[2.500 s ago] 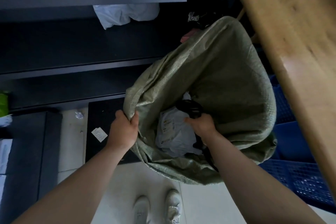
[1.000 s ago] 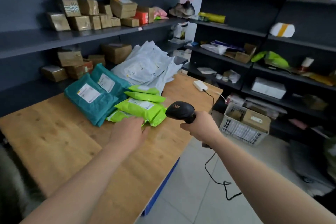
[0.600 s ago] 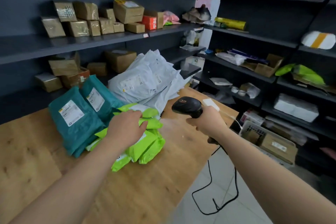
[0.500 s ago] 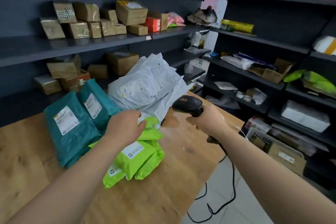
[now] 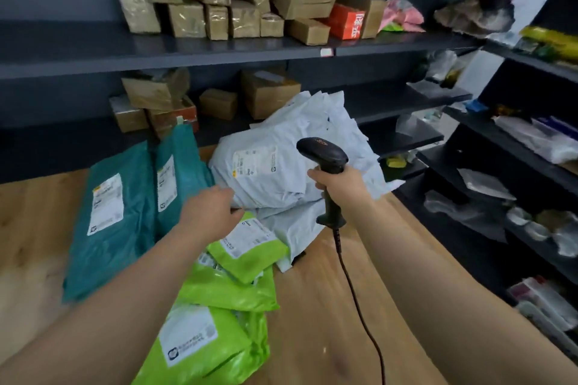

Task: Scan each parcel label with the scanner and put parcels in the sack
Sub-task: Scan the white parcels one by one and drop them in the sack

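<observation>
My right hand [image 5: 342,184] grips the handle of the black corded scanner [image 5: 323,153], held upright just right of the white parcel pile [image 5: 275,172]; the top white parcel's label faces up. My left hand [image 5: 209,212] reaches over the green parcels [image 5: 247,247], its fingertips at the lower edge of the top white parcel, holding nothing that I can see. Two teal parcels [image 5: 112,219] lie label-up to the left. More green parcels [image 5: 200,344] lie nearer me. The sack is out of view.
All parcels lie on a wooden table [image 5: 319,322]; the scanner cable [image 5: 353,291] trails across it toward me. Dark shelves behind hold several cardboard boxes [image 5: 300,0]. Shelves on the right [image 5: 516,166] carry bags and small items.
My left hand pulled the green parcels toward me, then left them and moved up to the white pile. The scanner came up beside that pile. The view moved closer.
</observation>
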